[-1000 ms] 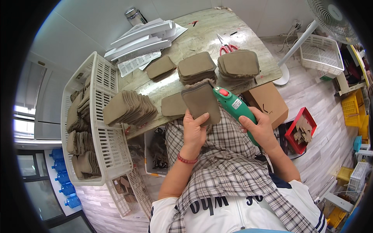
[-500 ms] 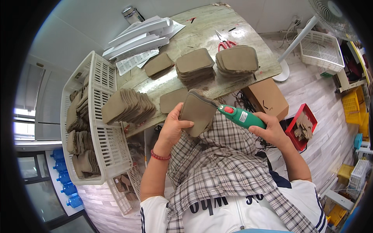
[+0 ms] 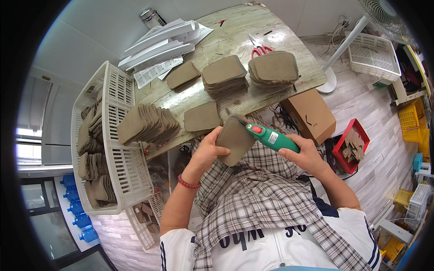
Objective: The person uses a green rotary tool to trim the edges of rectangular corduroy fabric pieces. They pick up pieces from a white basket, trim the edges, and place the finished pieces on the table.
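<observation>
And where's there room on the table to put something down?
On the table, mostly between the white papers and red-handled scissors, apart from small scraps. A smaller patch lies right of the rightmost brown stack. It's crowded at the left: fanned brown pieces beside the white basket.

Green tool (image 3: 271,137) — one; scissors (image 3: 257,45) — one pair; blue jugs (image 3: 76,207), five.

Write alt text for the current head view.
A person's left grip holds a flat brown pad while the right grip holds a green handheld tool, its tip at the pad's edge. Beyond them, a worn table bears stacks of similar pads, red-handled scissors and white papers; at left, a white slatted crate holds more pads.
</observation>
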`<state>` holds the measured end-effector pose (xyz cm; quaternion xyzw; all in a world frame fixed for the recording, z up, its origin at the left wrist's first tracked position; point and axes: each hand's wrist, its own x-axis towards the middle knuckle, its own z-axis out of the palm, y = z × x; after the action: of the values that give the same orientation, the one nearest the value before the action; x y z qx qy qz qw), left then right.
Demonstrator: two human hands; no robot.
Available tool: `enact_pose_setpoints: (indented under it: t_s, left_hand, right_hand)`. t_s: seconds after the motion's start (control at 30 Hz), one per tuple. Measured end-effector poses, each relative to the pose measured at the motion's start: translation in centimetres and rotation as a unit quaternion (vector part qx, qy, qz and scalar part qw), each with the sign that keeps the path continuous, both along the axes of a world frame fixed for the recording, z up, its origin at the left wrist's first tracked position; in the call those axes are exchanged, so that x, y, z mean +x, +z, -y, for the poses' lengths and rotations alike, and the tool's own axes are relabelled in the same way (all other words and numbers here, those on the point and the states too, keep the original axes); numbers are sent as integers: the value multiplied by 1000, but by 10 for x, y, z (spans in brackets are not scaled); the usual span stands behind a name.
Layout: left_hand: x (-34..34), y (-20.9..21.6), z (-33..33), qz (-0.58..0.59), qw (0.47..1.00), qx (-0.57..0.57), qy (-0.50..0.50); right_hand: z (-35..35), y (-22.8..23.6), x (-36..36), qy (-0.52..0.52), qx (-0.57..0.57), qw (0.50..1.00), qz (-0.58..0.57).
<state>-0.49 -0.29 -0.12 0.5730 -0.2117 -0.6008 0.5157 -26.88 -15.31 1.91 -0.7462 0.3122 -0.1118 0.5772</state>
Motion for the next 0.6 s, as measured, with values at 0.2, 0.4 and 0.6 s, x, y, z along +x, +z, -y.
enact_pose_setpoints:
  t_s: [0.2, 0.4, 0.6]
  left_hand:
    - [0, 5, -1, 26, 998, 16, -46]
    - [20, 16, -5, 109, 983, 47, -140]
    - [33, 38, -6, 260, 936, 56, -229]
  right_hand:
    - [0, -1, 5, 0, 53, 999, -7]
    - [10, -2, 0, 34, 125, 991, -15]
    - [13, -7, -3, 58, 143, 988, -34]
